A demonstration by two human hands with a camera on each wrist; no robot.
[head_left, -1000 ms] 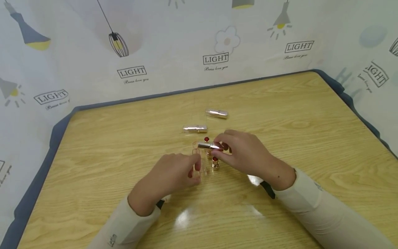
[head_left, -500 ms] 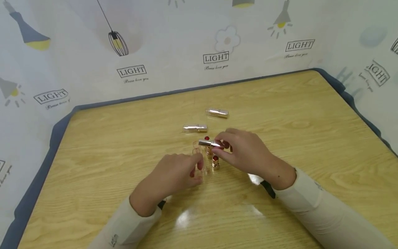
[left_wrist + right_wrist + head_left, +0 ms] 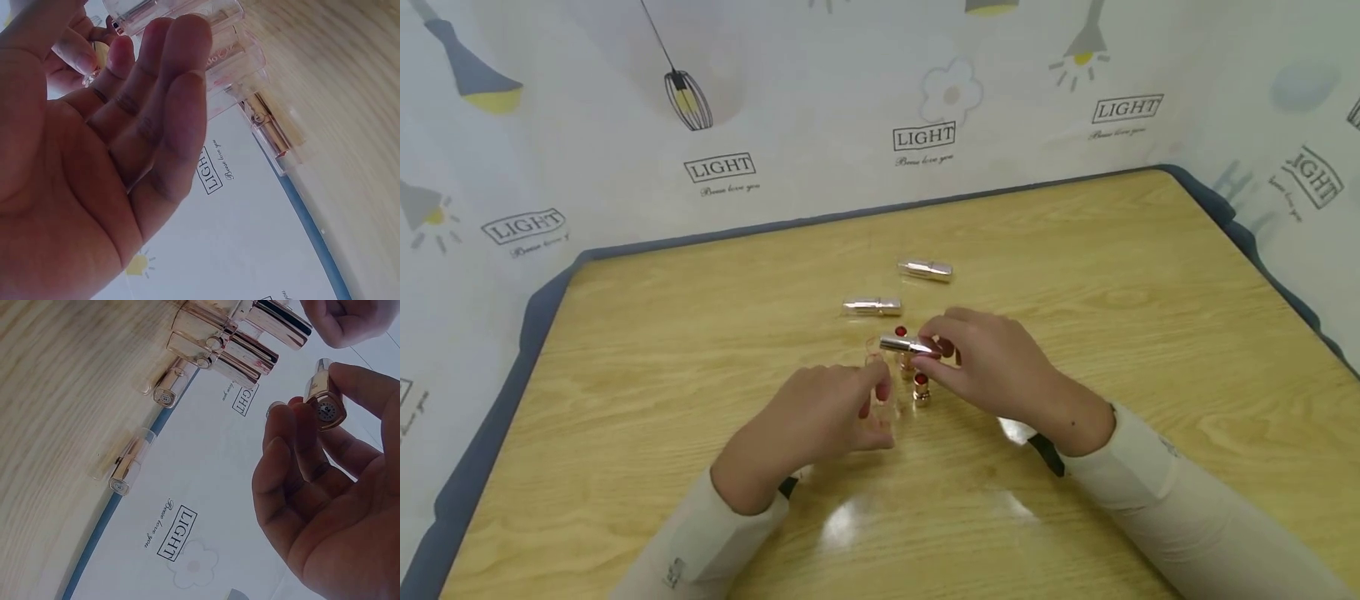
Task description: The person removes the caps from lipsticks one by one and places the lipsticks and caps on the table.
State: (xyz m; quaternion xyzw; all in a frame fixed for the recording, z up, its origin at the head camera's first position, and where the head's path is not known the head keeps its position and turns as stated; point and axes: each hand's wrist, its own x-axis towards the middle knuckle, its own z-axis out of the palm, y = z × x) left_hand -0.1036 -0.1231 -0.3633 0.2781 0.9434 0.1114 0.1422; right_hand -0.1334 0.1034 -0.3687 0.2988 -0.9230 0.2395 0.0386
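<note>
My right hand (image 3: 992,362) pinches a shiny lipstick tube (image 3: 901,343) between thumb and fingertips, tilted nearly level above the table; in the right wrist view the tube's end (image 3: 326,411) faces the camera. Beneath it stands a clear plastic holder (image 3: 237,53), its edges pinkish. Two upright gold lipsticks with red tops, one nearer (image 3: 921,390) and one farther (image 3: 901,332), show by it. At the holder's left side, my left hand (image 3: 820,408) has thumb and fingers apart; its fingers (image 3: 187,112) bend loosely, with nothing visible in the palm. Whether they touch the holder is hidden.
Two capped lipsticks lie on the wooden table (image 3: 700,333) beyond the hands, one nearer (image 3: 872,307) and one farther (image 3: 927,270). A patterned white wall covering (image 3: 820,108) rises behind the table's blue-grey edge.
The left thumb has moved away from the fingers, widening the gap. The right hand keeps its pinch on the lipstick tube, which has shifted only slightly.
</note>
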